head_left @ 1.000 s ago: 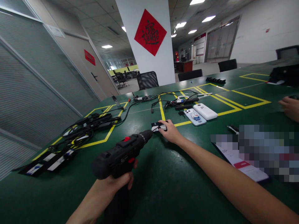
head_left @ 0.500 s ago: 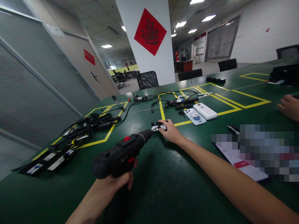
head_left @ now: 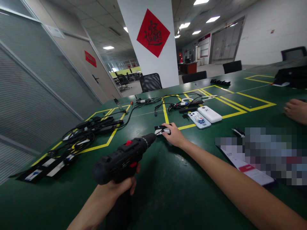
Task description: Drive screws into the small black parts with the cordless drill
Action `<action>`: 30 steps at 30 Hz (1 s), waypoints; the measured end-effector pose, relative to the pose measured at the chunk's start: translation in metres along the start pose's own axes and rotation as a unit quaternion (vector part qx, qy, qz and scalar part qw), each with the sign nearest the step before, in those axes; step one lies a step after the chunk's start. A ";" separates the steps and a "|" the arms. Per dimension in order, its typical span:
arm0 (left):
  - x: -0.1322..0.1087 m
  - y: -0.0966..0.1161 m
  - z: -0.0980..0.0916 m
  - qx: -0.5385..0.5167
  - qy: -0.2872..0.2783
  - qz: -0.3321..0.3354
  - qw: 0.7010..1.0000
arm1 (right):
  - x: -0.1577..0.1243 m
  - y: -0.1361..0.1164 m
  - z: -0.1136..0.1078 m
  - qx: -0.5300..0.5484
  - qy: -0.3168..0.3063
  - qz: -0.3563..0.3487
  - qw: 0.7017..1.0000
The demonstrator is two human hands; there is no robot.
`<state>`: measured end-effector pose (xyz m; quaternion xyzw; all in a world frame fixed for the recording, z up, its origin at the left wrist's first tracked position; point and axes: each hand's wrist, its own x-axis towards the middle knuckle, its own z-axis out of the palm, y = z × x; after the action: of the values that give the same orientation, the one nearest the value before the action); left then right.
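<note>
A black cordless drill [head_left: 124, 156] with red buttons is gripped by my left hand [head_left: 120, 187], its chuck pointing forward and right. The bit tip reaches a small black-and-white piece [head_left: 158, 130] on the green table; whether it touches cannot be made out. Around the right end of that piece, the fingers of my right hand [head_left: 173, 135] are closed, holding it against the tabletop. The fingers partly cover the piece, so its exact kind is hidden.
Black cables and flat black pieces [head_left: 96, 127] lie at left. Beyond my right hand are a phone [head_left: 199, 119], a white power bank [head_left: 209, 114] and tools with cords [head_left: 189, 104]. Another person's hand [head_left: 296, 110] rests at the right edge, above a blurred area and a white-and-red sheet [head_left: 247, 166].
The whole view has shifted very slightly. Both hands, the drill and the small piece keep the same positions relative to one another.
</note>
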<state>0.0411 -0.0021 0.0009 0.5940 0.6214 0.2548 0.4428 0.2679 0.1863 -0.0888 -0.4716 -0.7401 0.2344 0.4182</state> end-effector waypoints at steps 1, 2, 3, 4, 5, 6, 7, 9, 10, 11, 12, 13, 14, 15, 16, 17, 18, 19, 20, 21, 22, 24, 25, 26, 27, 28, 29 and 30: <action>-0.001 0.000 0.000 0.003 0.000 -0.002 1.000 | 0.000 0.000 0.000 0.001 0.001 0.000 1.000; -0.001 0.000 0.000 0.005 0.001 -0.005 1.000 | 0.000 0.000 0.000 0.001 0.001 0.001 1.000; -0.002 0.000 -0.001 0.003 0.002 -0.009 1.000 | 0.000 0.000 0.000 0.001 0.002 0.000 1.000; -0.002 0.000 -0.001 0.002 0.002 -0.013 1.000 | 0.000 0.000 0.001 0.001 0.003 0.000 1.000; -0.002 0.000 -0.001 0.002 0.002 -0.014 1.000 | 0.000 0.000 0.001 0.001 0.003 -0.001 1.000; -0.002 0.000 -0.001 0.002 0.001 -0.013 1.000 | 0.000 0.001 0.001 0.002 0.004 -0.002 1.000; -0.002 0.000 -0.001 0.003 0.000 -0.011 1.000 | 0.000 0.001 0.001 0.002 0.004 -0.002 1.000; -0.001 0.002 0.000 0.000 -0.001 -0.012 1.000 | 0.000 0.001 0.001 0.002 0.004 -0.003 1.000; -0.001 0.004 0.001 -0.004 0.001 -0.014 1.000 | 0.000 0.001 0.001 0.001 0.005 -0.003 1.000; -0.001 0.005 0.001 -0.008 0.002 -0.013 1.000 | 0.000 0.001 0.001 0.000 0.005 -0.004 1.000; 0.000 0.007 0.002 -0.010 0.004 -0.014 1.000 | 0.001 0.001 0.002 -0.002 0.006 -0.004 1.000; 0.000 0.008 0.003 -0.011 0.005 -0.012 1.000 | 0.001 0.001 0.002 -0.003 0.006 -0.004 1.000; 0.000 0.009 0.003 -0.013 0.005 -0.011 1.000 | 0.001 0.001 0.002 -0.004 0.007 -0.004 1.000; 0.000 0.010 0.004 -0.015 0.006 -0.011 1.000 | 0.001 0.002 0.003 -0.005 0.007 -0.004 1.000; 0.000 0.010 0.004 -0.016 0.006 -0.013 1.000 | 0.001 0.002 0.003 -0.006 0.007 -0.005 1.000; 0.000 0.010 0.004 -0.016 0.004 -0.016 1.000 | 0.001 0.002 0.003 -0.005 0.008 -0.005 1.000; 0.000 0.010 0.004 -0.015 0.005 -0.017 1.000 | 0.001 0.002 0.003 -0.005 0.008 -0.006 1.000; 0.000 0.009 0.003 -0.012 0.004 -0.019 1.000 | 0.001 0.002 0.003 -0.004 0.008 -0.008 1.000; 0.000 0.009 0.003 -0.009 0.003 -0.020 1.000 | 0.001 0.002 0.002 -0.004 0.007 -0.008 1.000; 0.000 0.008 0.002 -0.010 0.003 -0.017 1.000 | 0.001 0.002 0.002 -0.003 0.006 -0.007 1.000; -0.001 0.007 0.002 -0.013 0.003 -0.015 1.000 | 0.000 0.002 0.002 -0.003 0.006 -0.006 1.000; -0.001 0.006 0.001 -0.019 0.004 -0.013 1.000 | 0.000 0.001 0.001 -0.001 0.004 -0.002 1.000; -0.001 0.006 0.001 -0.017 0.002 -0.014 1.000 | 0.000 0.001 0.001 0.000 0.003 -0.001 1.000; -0.001 0.007 0.001 -0.013 0.003 -0.016 1.000 | 0.000 0.001 0.001 0.000 0.003 0.000 1.000; -0.001 0.008 0.002 -0.008 0.004 -0.020 1.000 | 0.000 0.001 0.001 0.001 0.003 0.000 1.000; -0.001 0.010 0.003 -0.005 0.008 -0.023 1.000 | 0.000 0.001 0.002 0.001 0.003 -0.001 1.000; -0.002 0.013 0.004 -0.007 0.014 -0.024 1.000 | 0.000 0.001 0.001 0.000 0.003 -0.001 1.000; -0.002 0.015 0.005 -0.013 0.022 -0.022 0.999 | 0.000 0.000 0.001 0.000 0.002 -0.001 1.000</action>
<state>0.0530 -0.0031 0.0116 0.5690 0.6402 0.2661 0.4422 0.2670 0.1861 -0.0899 -0.4716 -0.7397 0.2325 0.4200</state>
